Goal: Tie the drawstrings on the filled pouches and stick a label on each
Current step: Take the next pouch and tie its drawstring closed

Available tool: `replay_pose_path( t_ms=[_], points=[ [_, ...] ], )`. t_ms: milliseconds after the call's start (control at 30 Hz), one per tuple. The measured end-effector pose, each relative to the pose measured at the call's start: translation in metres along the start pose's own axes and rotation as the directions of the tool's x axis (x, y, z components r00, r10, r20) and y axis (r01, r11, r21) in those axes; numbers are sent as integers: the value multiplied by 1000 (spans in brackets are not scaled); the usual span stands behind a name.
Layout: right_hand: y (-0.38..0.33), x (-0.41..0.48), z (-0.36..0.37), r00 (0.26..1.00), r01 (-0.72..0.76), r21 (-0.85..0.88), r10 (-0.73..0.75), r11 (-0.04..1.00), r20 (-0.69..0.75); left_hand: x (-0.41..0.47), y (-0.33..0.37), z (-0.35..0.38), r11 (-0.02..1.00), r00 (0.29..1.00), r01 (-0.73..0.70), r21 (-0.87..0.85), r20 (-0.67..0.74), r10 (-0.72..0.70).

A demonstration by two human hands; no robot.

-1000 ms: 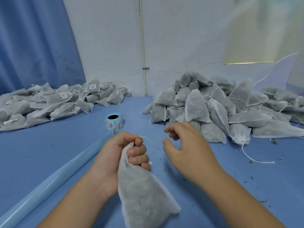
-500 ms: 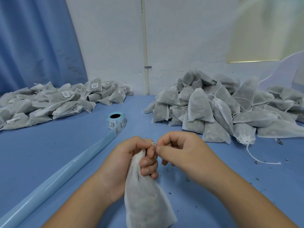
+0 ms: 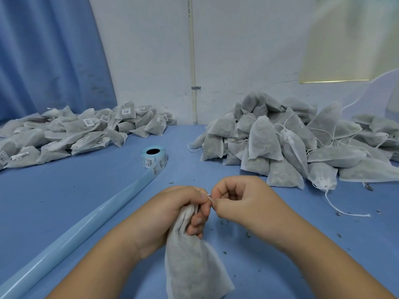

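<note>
Blue surface [image 3: 86, 201], white wall behind. From the hands, labelled pouches [image 3: 75, 132] are piled at 10 o'clock and unlabelled pouches [image 3: 280, 143] at 2 o'clock. One filled pouch [image 3: 192, 262] is held at 6 o'clock, its neck gripped by the curled left hand [image 3: 172, 214]. Its drawstring [image 3: 209, 197] is pinched by the right hand [image 3: 244, 201] fingers [image 3: 216, 194].

Step judged: tying, knot not seen finished. Next: cord to be cinched, then a label peeled from the label roll [image 3: 153, 157] at 11 o'clock.
</note>
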State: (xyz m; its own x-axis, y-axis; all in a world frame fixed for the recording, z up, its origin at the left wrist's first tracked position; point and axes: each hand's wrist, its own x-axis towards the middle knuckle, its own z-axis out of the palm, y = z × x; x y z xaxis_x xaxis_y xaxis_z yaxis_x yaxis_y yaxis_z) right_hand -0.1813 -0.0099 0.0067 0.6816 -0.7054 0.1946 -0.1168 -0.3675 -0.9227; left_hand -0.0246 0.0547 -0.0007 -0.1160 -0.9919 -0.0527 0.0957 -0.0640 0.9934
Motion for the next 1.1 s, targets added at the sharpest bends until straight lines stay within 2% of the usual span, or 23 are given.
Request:
replay_pose_path(
  t_ms=[233, 433, 633, 933, 1100],
  points=[
    [5, 0, -2, 995, -32, -9, 33, 999, 97, -2, 4, -3, 998, 994, 64, 29, -95, -61],
    [13, 3, -5, 993, -41, -33, 45, 999, 108, 0, 2, 2, 998, 984, 27, 65, -179, -15],
    [16, 5, -6, 995, -58, -17, 60, 998, 80, 1, 0, -1, 990, 961, -35, 137, -268, 71],
    [14, 4, -7, 997, -51, 11, 50, 999, 64, 1, 1, -2, 979, 957, -52, 198, -271, 105],
    [14, 5, -7, 997, -68, -13, 67, 998, -40, 1, -1, -3, 967, 958, -9, 255, -275, 81]
  ],
)
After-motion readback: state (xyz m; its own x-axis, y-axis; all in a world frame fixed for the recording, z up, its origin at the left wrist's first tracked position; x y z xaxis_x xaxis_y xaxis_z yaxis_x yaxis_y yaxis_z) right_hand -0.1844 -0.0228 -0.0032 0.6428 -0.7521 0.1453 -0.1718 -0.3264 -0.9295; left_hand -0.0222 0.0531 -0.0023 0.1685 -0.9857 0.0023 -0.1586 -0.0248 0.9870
